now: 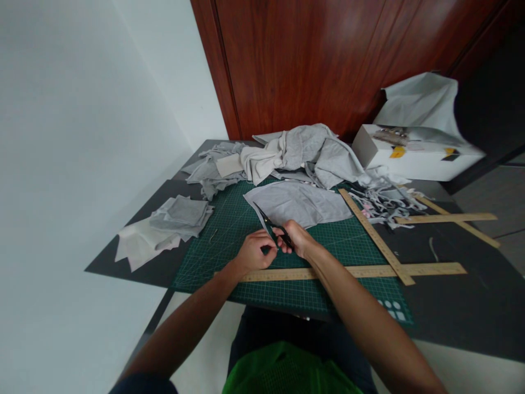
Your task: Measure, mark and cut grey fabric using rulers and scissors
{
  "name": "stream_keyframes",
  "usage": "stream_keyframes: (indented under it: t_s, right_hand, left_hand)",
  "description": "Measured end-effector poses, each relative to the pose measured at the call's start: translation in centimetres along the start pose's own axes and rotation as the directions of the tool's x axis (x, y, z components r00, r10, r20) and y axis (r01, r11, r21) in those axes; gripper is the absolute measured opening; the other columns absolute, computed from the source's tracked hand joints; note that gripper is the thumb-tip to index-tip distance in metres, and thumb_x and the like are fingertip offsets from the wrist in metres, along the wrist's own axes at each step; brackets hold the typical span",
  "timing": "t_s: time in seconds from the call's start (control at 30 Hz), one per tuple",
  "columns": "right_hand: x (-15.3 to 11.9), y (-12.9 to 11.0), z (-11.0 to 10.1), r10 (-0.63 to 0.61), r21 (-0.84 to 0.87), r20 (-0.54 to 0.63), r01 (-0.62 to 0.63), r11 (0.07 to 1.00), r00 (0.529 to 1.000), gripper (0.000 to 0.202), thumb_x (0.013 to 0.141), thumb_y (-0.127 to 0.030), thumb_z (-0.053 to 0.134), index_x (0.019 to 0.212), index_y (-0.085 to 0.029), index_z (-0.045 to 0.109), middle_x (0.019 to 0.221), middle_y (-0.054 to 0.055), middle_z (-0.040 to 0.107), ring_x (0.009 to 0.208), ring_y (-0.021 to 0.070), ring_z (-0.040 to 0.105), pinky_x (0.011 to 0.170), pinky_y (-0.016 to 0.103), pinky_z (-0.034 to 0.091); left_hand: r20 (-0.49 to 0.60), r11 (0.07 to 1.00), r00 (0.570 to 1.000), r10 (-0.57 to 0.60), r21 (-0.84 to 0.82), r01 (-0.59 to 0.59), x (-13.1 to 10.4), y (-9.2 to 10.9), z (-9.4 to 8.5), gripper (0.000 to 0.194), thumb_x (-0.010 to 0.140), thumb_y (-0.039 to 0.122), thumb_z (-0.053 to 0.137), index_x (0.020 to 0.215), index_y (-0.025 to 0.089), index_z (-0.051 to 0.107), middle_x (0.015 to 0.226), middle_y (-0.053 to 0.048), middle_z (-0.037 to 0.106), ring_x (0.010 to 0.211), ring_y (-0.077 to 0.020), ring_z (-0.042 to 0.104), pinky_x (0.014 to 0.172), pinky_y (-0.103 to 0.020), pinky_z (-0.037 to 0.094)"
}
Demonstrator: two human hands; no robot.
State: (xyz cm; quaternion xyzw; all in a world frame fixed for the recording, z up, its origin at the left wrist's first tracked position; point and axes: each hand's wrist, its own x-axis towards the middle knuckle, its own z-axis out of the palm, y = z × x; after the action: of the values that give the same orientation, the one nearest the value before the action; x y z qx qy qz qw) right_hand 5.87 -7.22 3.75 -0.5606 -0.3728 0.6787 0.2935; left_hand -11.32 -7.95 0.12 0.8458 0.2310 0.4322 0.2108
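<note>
My right hand grips a pair of black-handled scissors, whose blades point up and left over the left edge of a grey fabric piece. My left hand is closed in a pinch on a narrow strip of the grey fabric along that edge, close to the scissor handles. The fabric piece lies flat on a green cutting mat. Both hands are just above the mat, near a long wooden ruler.
Another wooden ruler slants across the mat's right side. Folded cloth lies at the left, and a fabric heap at the back. Fabric scraps and more rulers sit at the right, before a white box.
</note>
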Motion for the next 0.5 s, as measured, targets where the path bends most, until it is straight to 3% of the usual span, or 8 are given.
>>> stream_keyframes:
  t_s: [0.37,0.5]
  right_hand:
    - [1.4,-0.2,0.0,0.002,-0.013,0.002,-0.002,1.0,1.0,0.029,0.092,-0.025,0.055,0.063,-0.019,0.056,0.047,0.001,0.055,0.036,0.0109,0.047,0.034,0.022,0.029]
    - [1.7,-0.2,-0.1,0.002,-0.028,0.0,-0.002,1.0,1.0,0.026,0.088,-0.021,0.056,0.062,-0.02,0.055,0.046,0.001,0.054,0.035,0.0106,0.046,0.034,0.023,0.029]
  left_hand:
    - [0.023,0.999,0.999,-0.026,0.033,0.025,-0.3,-0.3,0.0,0.015,0.082,0.009,0.066,0.074,0.022,0.07,0.083,-0.003,0.078,0.08,-0.0194,0.074,0.078,-0.035,0.06]
    - [0.028,0.999,0.999,-0.034,0.019,0.033,-0.3,-0.2,0.0,0.016,0.081,0.008,0.066,0.073,0.022,0.069,0.083,-0.003,0.078,0.082,-0.0196,0.075,0.078,-0.035,0.06]
